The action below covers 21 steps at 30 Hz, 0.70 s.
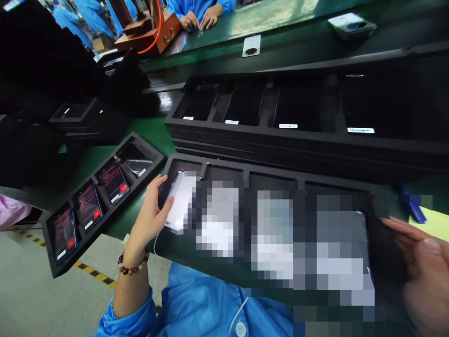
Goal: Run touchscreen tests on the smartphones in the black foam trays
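A black foam tray (224, 164) is in front of me, tilted. Its compartments hold several phones with bright white screens, mostly blurred out; the leftmost phone (179, 201) shows best. My left hand (151, 215) is closed round the tray's left end, the thumb over the rim beside that phone. At the opposite end, my right hand (423, 267) grips the tray's edge, its fingers partly hidden and smeared. Another black foam tray (121, 206) stands slanted to the left, with phones showing red text and one dark phone (135, 158).
Behind lies a stack of black foam trays (252, 135) holding dark phones with white labels. A blue pen-like object (414, 206) and yellow paper (433, 224) are at right. Across the green bench (280, 16), a co-worker's hands (200, 19) work beside a wooden fixture (150, 35).
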Motion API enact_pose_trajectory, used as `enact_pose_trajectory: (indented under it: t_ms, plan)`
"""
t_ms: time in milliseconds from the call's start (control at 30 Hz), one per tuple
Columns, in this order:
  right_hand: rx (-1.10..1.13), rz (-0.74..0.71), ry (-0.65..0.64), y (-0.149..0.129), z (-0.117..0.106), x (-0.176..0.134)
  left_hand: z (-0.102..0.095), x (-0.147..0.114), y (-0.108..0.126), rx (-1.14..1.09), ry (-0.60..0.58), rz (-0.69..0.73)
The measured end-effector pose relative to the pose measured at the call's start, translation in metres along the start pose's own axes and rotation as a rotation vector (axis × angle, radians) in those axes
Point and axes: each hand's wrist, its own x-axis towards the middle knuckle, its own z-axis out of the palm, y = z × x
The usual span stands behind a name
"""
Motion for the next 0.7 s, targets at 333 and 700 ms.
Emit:
enact_pose_trajectory:
  t_ms: [333, 700]
  plan:
    - [-0.004, -0.018, -0.001, -0.001, -0.001, -0.001, -0.011, -0.008, 0.011, 0.097, -0.193, 0.055]
    - [0.013, 0.003, 0.002, 0.001, -0.001, 0.000, -0.045, -0.069, -0.002, 0.036, 0.047, -0.341]
